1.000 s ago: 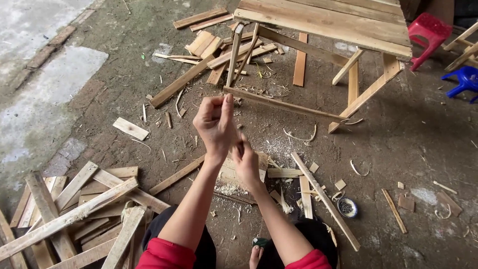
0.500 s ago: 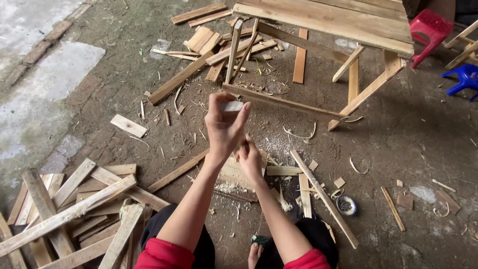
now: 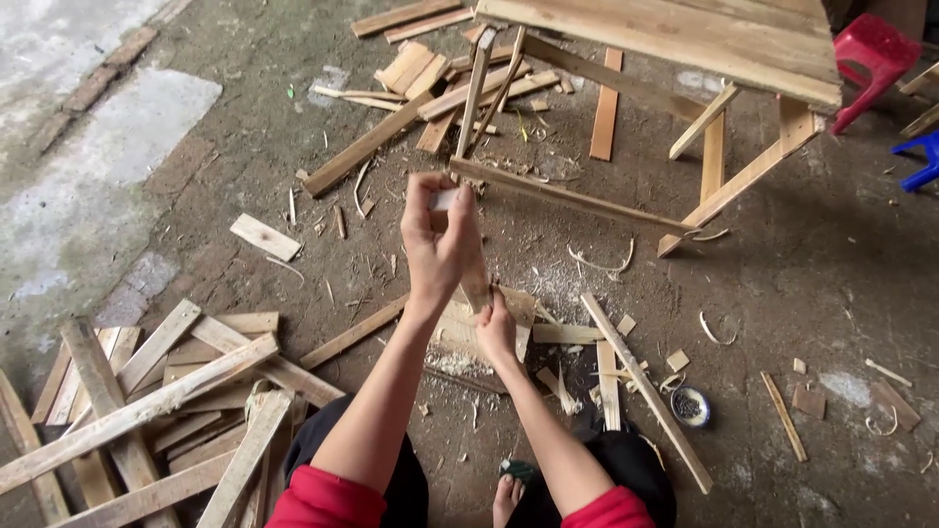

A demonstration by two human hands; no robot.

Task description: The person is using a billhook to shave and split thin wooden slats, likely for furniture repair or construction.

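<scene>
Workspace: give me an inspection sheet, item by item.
Surface: bare dirt floor, strewn with shavings and chips.
Job's things: thin wood strip held upright over a flat wood block.
Clutter: pile of slats at lower left; loose planks at top; long batten at right; small round tin.
Hands: left hand pinches the strip's top; right hand grips it lower down.
Cables: nothing seen.
Surroundings: wooden table frame at top right; red stool and blue stool at the right edge; pale concrete patch at left.
</scene>
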